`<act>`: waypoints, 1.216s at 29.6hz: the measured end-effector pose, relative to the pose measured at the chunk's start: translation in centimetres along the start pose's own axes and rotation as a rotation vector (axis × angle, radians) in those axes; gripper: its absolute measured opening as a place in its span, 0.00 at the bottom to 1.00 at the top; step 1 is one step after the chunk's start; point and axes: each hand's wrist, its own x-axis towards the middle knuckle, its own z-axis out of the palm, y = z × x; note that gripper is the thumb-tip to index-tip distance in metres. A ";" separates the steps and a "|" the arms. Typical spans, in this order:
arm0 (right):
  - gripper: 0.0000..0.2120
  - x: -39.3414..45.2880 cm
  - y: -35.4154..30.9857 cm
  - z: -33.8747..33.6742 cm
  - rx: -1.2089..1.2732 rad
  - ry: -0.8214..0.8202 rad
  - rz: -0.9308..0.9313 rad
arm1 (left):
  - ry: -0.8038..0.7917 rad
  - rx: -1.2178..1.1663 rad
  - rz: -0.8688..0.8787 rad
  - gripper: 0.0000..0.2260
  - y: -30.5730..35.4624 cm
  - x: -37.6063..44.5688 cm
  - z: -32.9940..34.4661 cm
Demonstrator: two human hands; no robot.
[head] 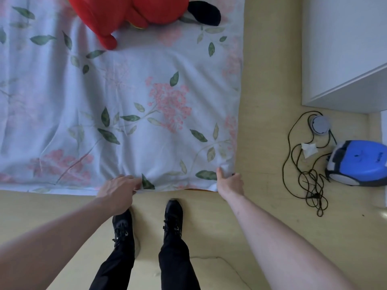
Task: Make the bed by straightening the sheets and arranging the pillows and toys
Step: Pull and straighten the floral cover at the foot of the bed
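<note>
A white sheet [125,97] printed with pink flowers and green leaves lies over the bed, its near edge just in front of my feet. My left hand [117,187] pinches that near edge. My right hand [229,182] grips the sheet's near right corner, thumb on top. A large red plush toy [125,13] with a black part [206,12] lies on the sheet at the far side. No pillow is in view.
Yellowish floor runs along the bed's near and right sides. A blue vacuum cleaner [360,162] with a tangled black cord [307,178] sits on the floor to the right. A white cabinet [345,49] stands at the upper right. My black shoes [173,214] stand close to the bed.
</note>
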 end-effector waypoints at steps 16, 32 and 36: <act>0.09 -3.2 3.3 1.3 0.546 -0.263 0.213 | 0.156 -0.121 0.026 0.05 -0.8 -1.9 0.8; 0.20 -4.8 5.1 1.3 0.313 0.186 -0.111 | 0.152 -0.140 0.091 0.07 0.1 -3.9 0.5; 0.20 -5.8 6.7 0.7 0.246 0.214 -0.170 | 0.134 -0.114 0.090 0.07 0.9 -4.6 0.3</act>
